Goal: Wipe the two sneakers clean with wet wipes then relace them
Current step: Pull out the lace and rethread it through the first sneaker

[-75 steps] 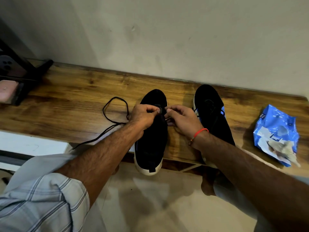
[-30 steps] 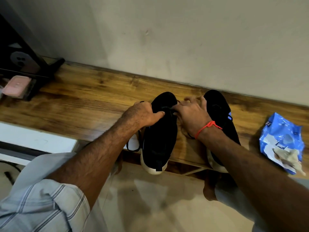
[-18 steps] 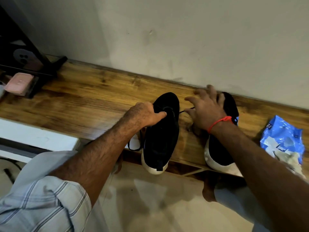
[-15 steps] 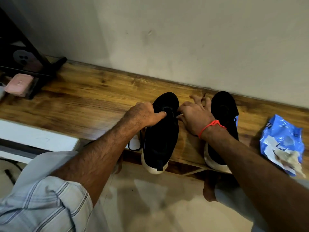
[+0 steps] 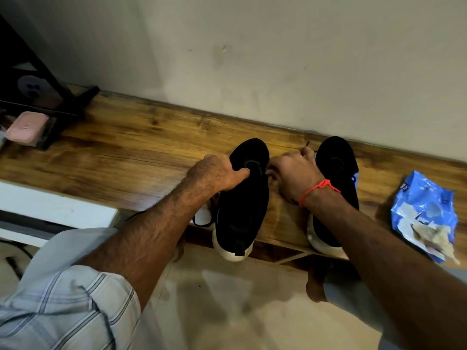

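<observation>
While pinched, lace (image 5: 307,145) beyond right hand (image 5: 294,176)

Matt cloth sneakers (image 5: 242,198), glossy wood bench (image 5: 126,152)

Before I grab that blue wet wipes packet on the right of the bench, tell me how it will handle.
The blue wet wipes packet looks crumpled, so it will probably flex and sag, not hold its shape. Its glossy film may be a little slippery. A used-looking wipe lies loose on top and would likely slide off if the packet tilts.
</observation>
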Demonstrator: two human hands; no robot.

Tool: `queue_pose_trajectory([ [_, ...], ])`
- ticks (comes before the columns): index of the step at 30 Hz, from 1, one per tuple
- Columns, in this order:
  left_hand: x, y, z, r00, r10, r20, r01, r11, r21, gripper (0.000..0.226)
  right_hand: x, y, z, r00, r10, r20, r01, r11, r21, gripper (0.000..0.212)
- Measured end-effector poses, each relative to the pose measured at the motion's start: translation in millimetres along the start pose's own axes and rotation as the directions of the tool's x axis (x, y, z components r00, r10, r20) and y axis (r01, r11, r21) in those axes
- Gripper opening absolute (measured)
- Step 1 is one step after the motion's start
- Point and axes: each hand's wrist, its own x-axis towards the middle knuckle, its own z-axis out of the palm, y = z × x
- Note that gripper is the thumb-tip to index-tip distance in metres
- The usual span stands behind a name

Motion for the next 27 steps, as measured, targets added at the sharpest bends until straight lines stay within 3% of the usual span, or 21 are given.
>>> queue_pose_trajectory([
  [3, 0, -1, -2, 1.000, -0.012, 0.002, 0.012, 1.000, -0.009, 0.060, 4, 22, -3, 0.987, 0.161, 0.021, -0.159, 0.986, -0.055, 0.007],
  [6, 0, -3, -4, 0.999, -0.034, 0.028, 0.035, 0.998, -0.058, 0.060, 3, 36, -4, 0.961, 0.268, 0.061, -0.266, 0.963, -0.042, 0.011],
  [9, 0, -3, -6, 0.999, -0.044, 0.032, 0.047, 0.995, -0.093, 0.060, 2, 27, -1, 0.978, 0.207, 0.016, -0.207, 0.978, 0.019, 0.022],
  [13, -3, -5, -5, 1.000, 0.005, 0.001, -0.005, 0.988, -0.157, 0.038, 1, 7, 0, 0.999, 0.054, 0.000, -0.053, 0.995, 0.079, 0.021],
  [17, -2, -9, 0, 0.999, 0.031, -0.033, -0.035, 0.993, -0.114, 0.012, 0, 5, 3, 0.996, 0.079, 0.042, -0.080, 0.997, 0.012, 0.017],
  [24, -1, -8, 6, 0.997, 0.010, -0.078, -0.012, 0.999, -0.029, 0.023, -2, 10, 3, 0.997, 0.054, 0.046, -0.057, 0.997, 0.059, 0.014],
  [27, -4, -5, 3, 0.997, 0.003, -0.072, 0.001, 0.998, 0.055, 0.005, -2, 14, 1, 0.995, 0.077, 0.059, -0.079, 0.996, 0.048, 0.014],
])
